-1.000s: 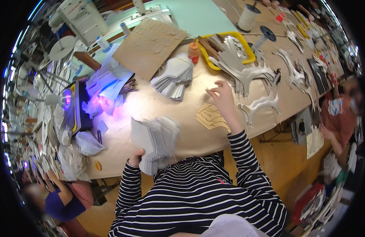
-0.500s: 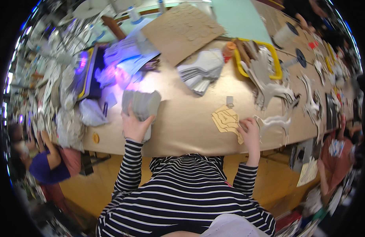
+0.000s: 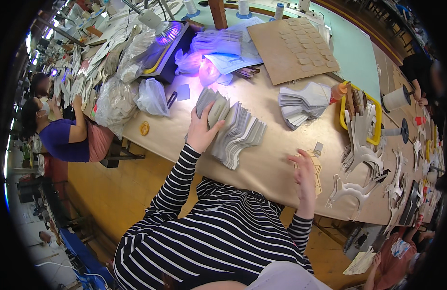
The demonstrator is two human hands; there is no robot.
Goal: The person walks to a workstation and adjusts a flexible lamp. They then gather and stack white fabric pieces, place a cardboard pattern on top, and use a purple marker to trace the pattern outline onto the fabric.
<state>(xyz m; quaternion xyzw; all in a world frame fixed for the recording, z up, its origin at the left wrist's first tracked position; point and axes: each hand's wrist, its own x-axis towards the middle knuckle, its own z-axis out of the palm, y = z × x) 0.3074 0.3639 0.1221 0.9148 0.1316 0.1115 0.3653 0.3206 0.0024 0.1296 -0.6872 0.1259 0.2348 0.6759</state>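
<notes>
In the head view, our left hand (image 3: 200, 131) clamps a fanned stack of grey cut pieces (image 3: 233, 128) on the table (image 3: 276, 154), left of centre. We judge the stack could slide apart, being loosely fanned. Our right hand (image 3: 305, 176) lies spread on a tan cut-out (image 3: 314, 170), hiding most of it. The far-right clutter is bent and indistinct.

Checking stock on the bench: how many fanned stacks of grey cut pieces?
2. One stack lies under the left hand; another stack sits beside the yellow frame. More may be hidden.
</notes>
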